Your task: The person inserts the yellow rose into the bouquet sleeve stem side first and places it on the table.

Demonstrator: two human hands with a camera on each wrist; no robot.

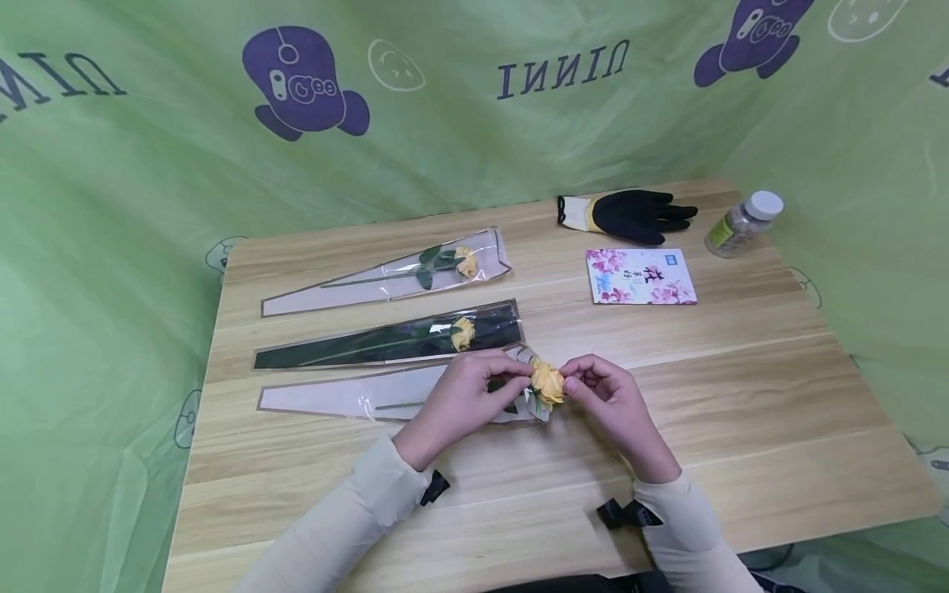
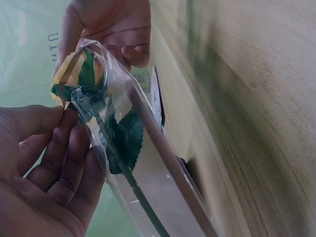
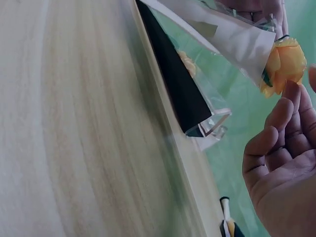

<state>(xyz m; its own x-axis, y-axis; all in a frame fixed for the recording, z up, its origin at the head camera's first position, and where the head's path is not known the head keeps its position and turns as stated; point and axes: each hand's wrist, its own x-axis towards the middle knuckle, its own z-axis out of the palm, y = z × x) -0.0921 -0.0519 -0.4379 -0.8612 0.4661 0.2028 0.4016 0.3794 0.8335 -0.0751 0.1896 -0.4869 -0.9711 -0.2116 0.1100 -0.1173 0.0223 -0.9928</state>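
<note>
A yellow rose (image 1: 548,382) pokes out of the wide end of a clear flower sleeve (image 1: 319,397) with a pale backing, the nearest of three on the table. My left hand (image 1: 474,394) pinches the sleeve's edge just below the bloom; in the left wrist view, thumb and forefinger meet on its brown border. From the other side my right hand (image 1: 611,401) holds the petals between thumb and fingertips, as the right wrist view shows at the bloom (image 3: 285,64). Through the film, the green stem (image 2: 143,200) and a leaf (image 2: 126,143) are visible.
Behind lie a black-backed sleeve (image 1: 356,347) and a pale sleeve (image 1: 348,288), each with a yellow rose. To the right back are a black-and-white glove (image 1: 638,216), a floral-printed packet (image 1: 641,277) and a white-capped jar (image 1: 744,224). Green curtain surrounds the wooden table (image 1: 756,412).
</note>
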